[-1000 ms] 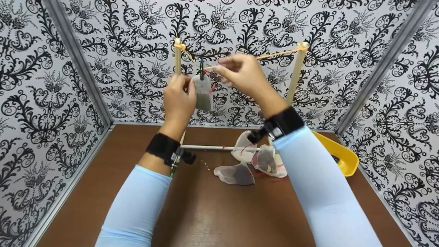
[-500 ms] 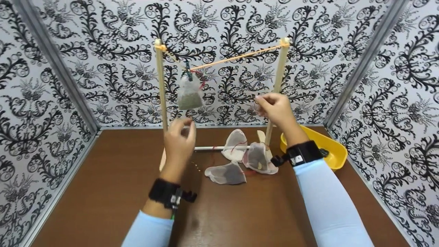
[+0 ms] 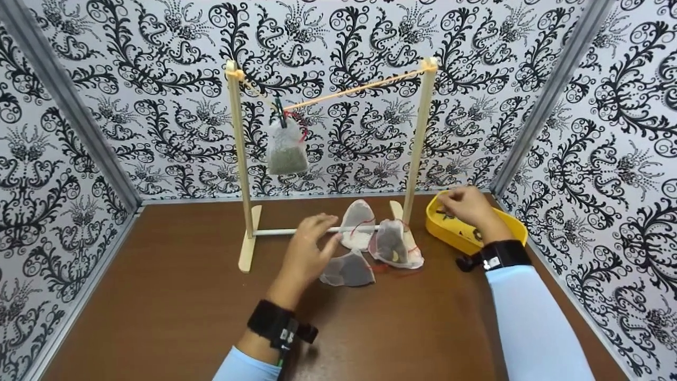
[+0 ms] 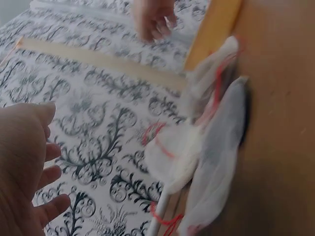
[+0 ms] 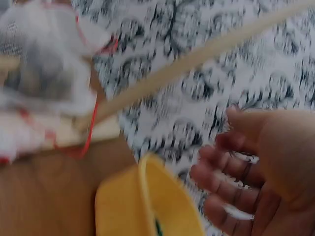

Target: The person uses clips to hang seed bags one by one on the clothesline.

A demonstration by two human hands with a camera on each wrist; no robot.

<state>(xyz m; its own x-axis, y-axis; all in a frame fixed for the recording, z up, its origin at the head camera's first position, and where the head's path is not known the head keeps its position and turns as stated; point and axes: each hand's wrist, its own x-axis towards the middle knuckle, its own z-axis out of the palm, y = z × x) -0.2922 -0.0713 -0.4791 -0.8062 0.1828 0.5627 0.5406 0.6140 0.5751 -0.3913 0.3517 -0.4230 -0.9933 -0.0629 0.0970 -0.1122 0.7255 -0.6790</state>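
Observation:
My left hand [image 3: 309,248], its fingers loosely extended and holding nothing, hovers beside several white mesh drawstring pouches [image 3: 349,269] with red cords. One pouch [image 3: 391,243] leans at the right foot of a wooden stand; another pouch [image 3: 357,211] lies against the stand's white crossbar. In the left wrist view a pale pouch [image 4: 216,157] appears beyond that hand's spread fingers. Above the yellow tray [image 3: 449,238] is my right hand [image 3: 470,209]; the right wrist view shows its fingers loosely bent around nothing. A pouch of greenish filling [image 3: 288,153] hangs from the orange cord [image 3: 359,91] by a dark clip [image 3: 280,112].
The wooden stand has two upright posts, the left post [image 3: 240,153] and the right post [image 3: 419,143], with flat feet. Dark small pieces [image 3: 478,235] lie inside the yellow tray. Patterned panels [image 3: 338,159] enclose the brown table [image 3: 174,296] behind and at the sides.
Both hands have let go of the hanging pouch and cord. The left hand has come down toward the pouches on the table, the right hand down and rightward over the yellow tray.

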